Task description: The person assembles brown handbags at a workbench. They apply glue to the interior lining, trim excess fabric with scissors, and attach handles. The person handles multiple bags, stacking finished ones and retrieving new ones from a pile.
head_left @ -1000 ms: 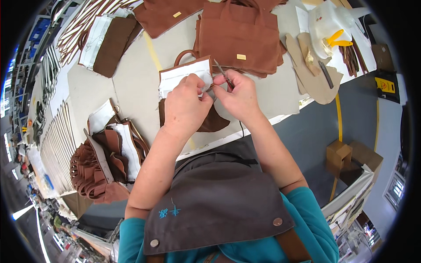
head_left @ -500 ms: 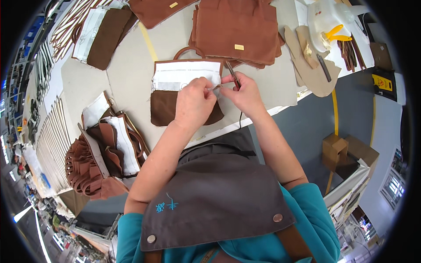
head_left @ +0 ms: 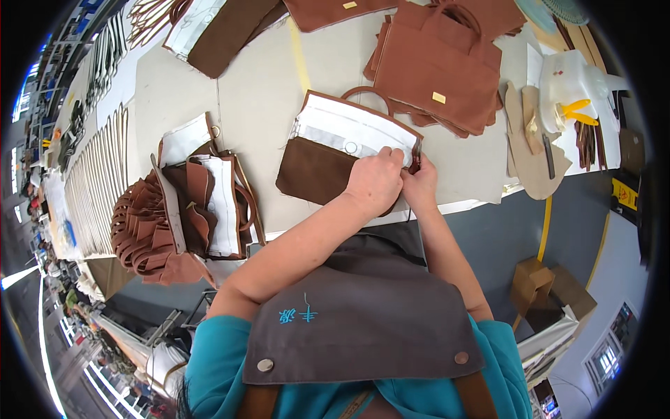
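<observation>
Fingers of the left hand (head_left: 377, 179) and right hand (head_left: 421, 187) now bunch closer together at the right edge of a brown-and-white bag panel (head_left: 322, 155), centre frame, so handling seems focused there. The left pinches that edge; the right grips a dark pointed tool (head_left: 416, 162), partly hidden.

A flat bag panel of dark brown cloth and white lining, edged with reddish-brown leather (head_left: 333, 155), lies on the pale grey tabletop (head_left: 251, 126), its top edge slanting down to the right. A rounded brown handle (head_left: 365, 89) arches beyond that edge. Its right end is pinched between both hands (head_left: 377, 180) (head_left: 420, 185). A slim, dark pointed metal tool (head_left: 417, 155), perhaps scissors, stands at that corner, mostly hidden.
</observation>
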`<state>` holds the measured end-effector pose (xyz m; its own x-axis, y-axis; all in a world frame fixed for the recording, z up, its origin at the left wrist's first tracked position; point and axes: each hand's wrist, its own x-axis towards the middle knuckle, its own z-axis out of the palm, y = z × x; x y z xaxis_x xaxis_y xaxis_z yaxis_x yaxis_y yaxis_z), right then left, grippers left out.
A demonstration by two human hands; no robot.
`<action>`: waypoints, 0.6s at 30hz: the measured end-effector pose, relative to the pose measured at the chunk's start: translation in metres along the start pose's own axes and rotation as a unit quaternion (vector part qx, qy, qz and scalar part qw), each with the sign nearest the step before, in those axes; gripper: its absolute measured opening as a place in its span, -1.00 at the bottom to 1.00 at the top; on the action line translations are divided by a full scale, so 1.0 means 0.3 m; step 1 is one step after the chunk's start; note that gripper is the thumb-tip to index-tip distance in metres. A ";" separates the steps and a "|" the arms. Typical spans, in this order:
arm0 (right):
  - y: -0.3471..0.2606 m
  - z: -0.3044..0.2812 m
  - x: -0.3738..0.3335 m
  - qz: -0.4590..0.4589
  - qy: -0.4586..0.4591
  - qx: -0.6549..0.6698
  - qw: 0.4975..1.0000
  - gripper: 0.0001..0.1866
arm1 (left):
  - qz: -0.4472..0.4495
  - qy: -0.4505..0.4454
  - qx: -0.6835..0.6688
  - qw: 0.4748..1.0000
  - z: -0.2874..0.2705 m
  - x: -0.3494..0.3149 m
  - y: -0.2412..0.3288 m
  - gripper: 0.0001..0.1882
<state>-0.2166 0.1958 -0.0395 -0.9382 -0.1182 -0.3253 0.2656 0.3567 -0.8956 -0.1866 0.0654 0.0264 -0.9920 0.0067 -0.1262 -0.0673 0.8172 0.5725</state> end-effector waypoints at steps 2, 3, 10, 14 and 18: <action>0.008 -0.002 -0.001 -0.004 0.012 0.046 0.999 -0.79 | -0.009 0.002 -0.027 1.000 -0.001 -0.002 -0.001 -0.85; 0.005 -0.003 -0.007 0.010 0.012 0.092 0.996 -0.84 | -0.019 -0.005 -0.059 0.998 -0.004 -0.005 -0.002 -0.85; -0.028 -0.009 -0.005 0.059 0.014 0.189 0.980 -0.92 | -0.098 0.109 -0.122 0.982 -0.122 -0.036 -0.257 -0.88; 0.028 -0.007 0.012 0.076 0.004 0.211 0.975 -0.88 | -0.191 0.232 -0.040 0.953 -0.116 -0.059 -0.549 -0.89; -0.015 -0.023 0.018 0.115 0.009 0.211 0.971 -0.88 | -0.281 0.123 -0.179 0.935 -0.145 -0.037 -0.595 -0.84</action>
<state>-0.2244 0.2000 -0.0352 -0.8464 -0.0630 -0.5288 0.5316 -0.0403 -0.8460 -0.1684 -0.1055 -0.0391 -0.7814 -0.5340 -0.3228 -0.5723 0.4071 0.7118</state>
